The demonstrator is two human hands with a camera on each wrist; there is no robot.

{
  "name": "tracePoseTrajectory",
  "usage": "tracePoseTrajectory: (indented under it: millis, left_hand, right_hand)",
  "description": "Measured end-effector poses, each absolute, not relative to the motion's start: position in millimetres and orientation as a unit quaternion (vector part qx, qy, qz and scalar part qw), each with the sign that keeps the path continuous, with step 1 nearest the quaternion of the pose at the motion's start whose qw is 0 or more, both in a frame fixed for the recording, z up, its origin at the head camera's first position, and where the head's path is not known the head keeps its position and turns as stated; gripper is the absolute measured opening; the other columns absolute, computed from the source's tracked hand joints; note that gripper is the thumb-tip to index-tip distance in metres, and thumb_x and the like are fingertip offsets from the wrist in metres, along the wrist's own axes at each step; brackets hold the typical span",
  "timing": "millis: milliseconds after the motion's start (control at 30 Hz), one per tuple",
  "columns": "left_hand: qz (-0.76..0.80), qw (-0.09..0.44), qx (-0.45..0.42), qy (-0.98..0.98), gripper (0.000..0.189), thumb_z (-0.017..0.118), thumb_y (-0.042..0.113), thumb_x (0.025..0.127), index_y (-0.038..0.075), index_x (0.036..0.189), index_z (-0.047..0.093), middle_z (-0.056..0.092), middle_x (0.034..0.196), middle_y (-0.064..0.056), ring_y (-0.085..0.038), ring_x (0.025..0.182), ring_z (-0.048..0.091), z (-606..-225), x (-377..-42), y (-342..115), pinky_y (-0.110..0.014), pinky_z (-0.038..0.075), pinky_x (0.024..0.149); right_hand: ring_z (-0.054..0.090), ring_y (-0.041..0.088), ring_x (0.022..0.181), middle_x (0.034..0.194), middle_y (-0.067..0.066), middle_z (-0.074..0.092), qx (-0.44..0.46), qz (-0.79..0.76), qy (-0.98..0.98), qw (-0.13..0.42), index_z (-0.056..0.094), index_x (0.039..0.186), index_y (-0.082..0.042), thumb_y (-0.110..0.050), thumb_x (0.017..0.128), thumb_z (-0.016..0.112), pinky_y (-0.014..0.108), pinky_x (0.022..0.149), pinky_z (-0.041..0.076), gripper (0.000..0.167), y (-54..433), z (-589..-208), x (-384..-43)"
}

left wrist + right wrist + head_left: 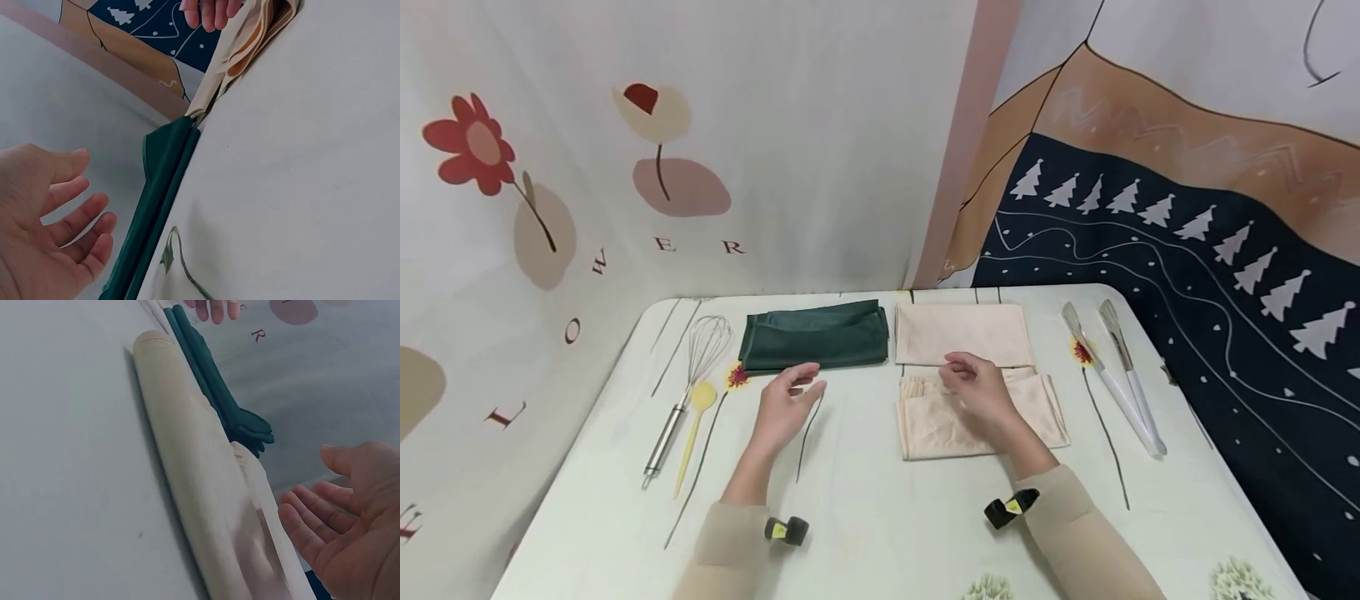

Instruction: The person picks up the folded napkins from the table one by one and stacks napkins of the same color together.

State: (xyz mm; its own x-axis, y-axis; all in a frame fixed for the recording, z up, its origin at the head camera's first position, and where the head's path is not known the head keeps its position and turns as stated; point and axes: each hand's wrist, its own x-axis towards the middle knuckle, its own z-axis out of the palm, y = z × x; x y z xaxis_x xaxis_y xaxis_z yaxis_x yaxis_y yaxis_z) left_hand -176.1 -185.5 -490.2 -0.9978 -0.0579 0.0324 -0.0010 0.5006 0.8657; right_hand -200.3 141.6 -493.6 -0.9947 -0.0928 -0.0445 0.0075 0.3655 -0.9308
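My left hand point(784, 410) hovers just in front of the folded dark green cloth point(816, 335), its fingers loosely bent and holding nothing. Over the nearer of two folded pale pink cloths is my right hand point(977, 390), also with nothing in it and the fingers relaxed. That nearer cloth point(947, 433) has layered, slightly uneven folds; the farther pink cloth point(962, 333) lies flat behind it, beside the green one. In the left wrist view the left hand point(56, 225) has its fingers spread apart. The right wrist view shows the right hand point(350, 519) with gently curved fingers above the cloth.
To the left lie a wire whisk point(677, 400) and a yellow spoon-like utensil point(696, 429). White-handled tongs point(1123, 392) lie on the right. The table point(865, 525) has a pale, flower-printed cover. Printed curtains point(820, 167) hang behind and beside it.
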Motion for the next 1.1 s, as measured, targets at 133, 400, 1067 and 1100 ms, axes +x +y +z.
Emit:
tracePoseTrajectory:
  millis: [133, 400, 1067, 1100]
  left_hand:
    - [-0.485, 0.037, 0.013, -0.874, 0.039, 0.072, 0.017, 0.096, 0.002, 0.131, 0.064, 0.066, 0.128, -0.016, -0.031, 0.119, 0.060, -495, -168, -186, -0.048, 0.048, 0.103]
    - [-0.493, 0.034, 0.030, -0.869, 0.038, 0.074, 0.016, 0.094, 0.003, 0.128, 0.067, 0.069, 0.122, -0.013, -0.030, 0.114, 0.063, -501, -151, -179, -0.048, 0.050, 0.100]
    - [-0.515, 0.025, -0.005, -0.857, 0.034, 0.075, 0.014, 0.093, 0.004, 0.125, 0.069, 0.070, 0.120, -0.011, -0.029, 0.113, 0.065, -520, -137, -141, -0.046, 0.053, 0.097]
    - [-0.514, 0.027, -0.007, -0.857, 0.034, 0.075, 0.014, 0.093, 0.004, 0.125, 0.069, 0.070, 0.120, -0.012, -0.029, 0.113, 0.065, -520, -137, -139, -0.046, 0.053, 0.097]
  right_hand:
    - [0.066, 0.028, 0.108, 0.116, 0.013, 0.067, -0.024, -0.567, 0.823, 0.035, 0.062, 0.133, 0.001, -0.021, 0.100, 0.066, 0.031, 0.090, 0.056, 0.040, 153, -498, -188]
    - [0.069, 0.029, 0.104, 0.111, 0.016, 0.070, -0.026, -0.563, 0.826, 0.000, 0.064, 0.128, 0.004, -0.017, 0.098, 0.069, 0.023, 0.085, 0.056, 0.037, 176, -507, -171]
    - [0.069, 0.026, 0.101, 0.111, 0.017, 0.071, 0.025, -0.533, 0.844, -0.046, 0.066, 0.125, 0.003, -0.019, 0.097, 0.070, 0.011, 0.081, 0.050, 0.036, 219, -506, -149]
    - [0.069, 0.026, 0.101, 0.111, 0.017, 0.071, 0.026, -0.532, 0.845, -0.050, 0.066, 0.125, 0.003, -0.019, 0.097, 0.070, 0.010, 0.081, 0.050, 0.036, 220, -505, -148]
